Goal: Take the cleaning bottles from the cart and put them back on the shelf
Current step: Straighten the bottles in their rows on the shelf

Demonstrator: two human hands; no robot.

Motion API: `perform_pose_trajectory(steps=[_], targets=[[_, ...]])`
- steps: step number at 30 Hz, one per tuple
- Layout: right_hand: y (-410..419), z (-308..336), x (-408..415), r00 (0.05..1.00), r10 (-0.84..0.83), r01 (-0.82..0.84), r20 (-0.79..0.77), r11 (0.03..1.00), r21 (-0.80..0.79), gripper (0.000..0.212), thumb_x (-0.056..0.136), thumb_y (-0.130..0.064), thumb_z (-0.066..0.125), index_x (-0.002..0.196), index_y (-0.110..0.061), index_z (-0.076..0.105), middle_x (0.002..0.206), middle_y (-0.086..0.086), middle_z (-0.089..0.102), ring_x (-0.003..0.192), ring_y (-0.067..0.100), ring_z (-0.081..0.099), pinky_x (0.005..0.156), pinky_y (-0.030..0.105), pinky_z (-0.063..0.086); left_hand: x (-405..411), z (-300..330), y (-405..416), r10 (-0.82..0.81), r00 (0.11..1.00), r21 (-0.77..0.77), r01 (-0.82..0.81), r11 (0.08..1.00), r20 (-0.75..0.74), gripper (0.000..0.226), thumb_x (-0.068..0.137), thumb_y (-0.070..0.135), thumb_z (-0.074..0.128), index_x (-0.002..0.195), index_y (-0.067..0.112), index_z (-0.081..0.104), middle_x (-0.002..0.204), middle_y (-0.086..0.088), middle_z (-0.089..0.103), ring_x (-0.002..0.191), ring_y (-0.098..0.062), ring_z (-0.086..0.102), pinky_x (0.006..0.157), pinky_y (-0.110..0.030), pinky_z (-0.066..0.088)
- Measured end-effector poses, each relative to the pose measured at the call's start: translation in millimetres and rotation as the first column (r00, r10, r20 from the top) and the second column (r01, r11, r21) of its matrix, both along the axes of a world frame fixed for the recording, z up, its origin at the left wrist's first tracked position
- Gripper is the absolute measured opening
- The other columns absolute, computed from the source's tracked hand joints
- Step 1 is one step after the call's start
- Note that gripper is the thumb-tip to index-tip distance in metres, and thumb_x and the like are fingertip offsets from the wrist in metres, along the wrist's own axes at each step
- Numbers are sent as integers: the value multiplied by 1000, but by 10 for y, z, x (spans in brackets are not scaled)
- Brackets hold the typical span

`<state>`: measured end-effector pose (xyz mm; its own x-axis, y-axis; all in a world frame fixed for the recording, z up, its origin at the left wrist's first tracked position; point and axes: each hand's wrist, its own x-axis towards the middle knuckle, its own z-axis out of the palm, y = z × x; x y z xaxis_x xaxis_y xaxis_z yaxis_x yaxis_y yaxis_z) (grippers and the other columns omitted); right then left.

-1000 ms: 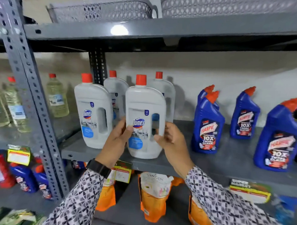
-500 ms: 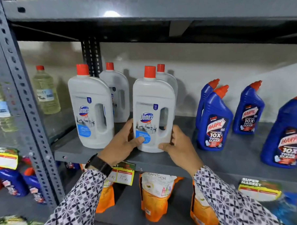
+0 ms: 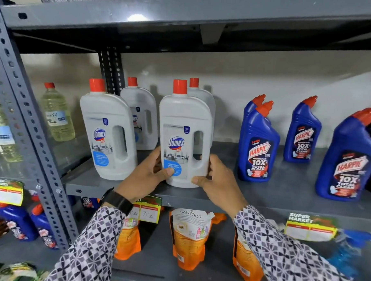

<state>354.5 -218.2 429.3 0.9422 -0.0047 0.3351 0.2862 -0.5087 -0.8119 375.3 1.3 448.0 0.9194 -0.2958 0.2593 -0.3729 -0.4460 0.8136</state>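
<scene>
A white Domex bottle (image 3: 184,127) with a red cap stands upright near the front edge of the grey shelf (image 3: 284,187). My left hand (image 3: 146,174) grips its lower left side and my right hand (image 3: 218,180) grips its lower right side. Another white Domex bottle (image 3: 106,134) stands to its left, and two more (image 3: 142,117) stand behind. The cart is out of view.
Several blue Harpic bottles (image 3: 257,145) stand to the right on the same shelf. Pale yellow bottles (image 3: 57,113) fill the bay at left past a perforated grey upright (image 3: 30,120). Orange Santoor pouches (image 3: 190,238) and price tags sit on the shelf below.
The white Domex bottle in both hands has come down and now rests on the shelf. My hands have slid lower on its sides. The camera has moved closer.
</scene>
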Motion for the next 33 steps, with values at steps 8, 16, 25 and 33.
perform_pose_trajectory(steps=[8, 16, 25, 33], targets=[[-850, -17, -352, 930, -263, 228, 256, 960, 159, 47, 85, -17, 82, 128, -22, 63, 118, -2, 68, 101, 6, 70, 80, 13, 56, -734, -97, -685, 484, 849, -197, -448, 872, 211, 57, 93, 13, 66, 145, 30, 50, 110, 13, 70, 94, -5, 69, 84, -19, 51], [-1574, 98, -99, 972, -204, 191, 114, 975, 116, 74, 80, -6, 83, 143, -19, 46, 127, -5, 62, 116, 15, 64, 99, 37, 54, -280, -38, -2045, 115, 993, -39, -115, 993, -17, 79, 96, 37, 59, 161, 29, 14, 156, -1, 48, 141, -17, 49, 119, -42, 40], [-1794, 54, -230, 990, -126, 126, 59, 992, 5, 65, 86, -20, 81, 142, -23, 48, 131, -2, 69, 116, 16, 68, 100, 42, 58, -246, -48, -2187, 31, 996, 25, -33, 999, 83, 47, 97, 21, 62, 142, 20, 47, 135, 2, 66, 120, -10, 63, 106, -29, 49], [-1903, -83, -510, 991, -120, 116, 64, 992, 58, 63, 87, -16, 81, 141, -25, 50, 124, -9, 70, 110, 3, 68, 91, 26, 59, -328, -202, -2191, 6, 996, -72, 1, 997, 94, 50, 95, 20, 67, 142, 25, 52, 113, 23, 67, 97, 24, 63, 78, 3, 48]])
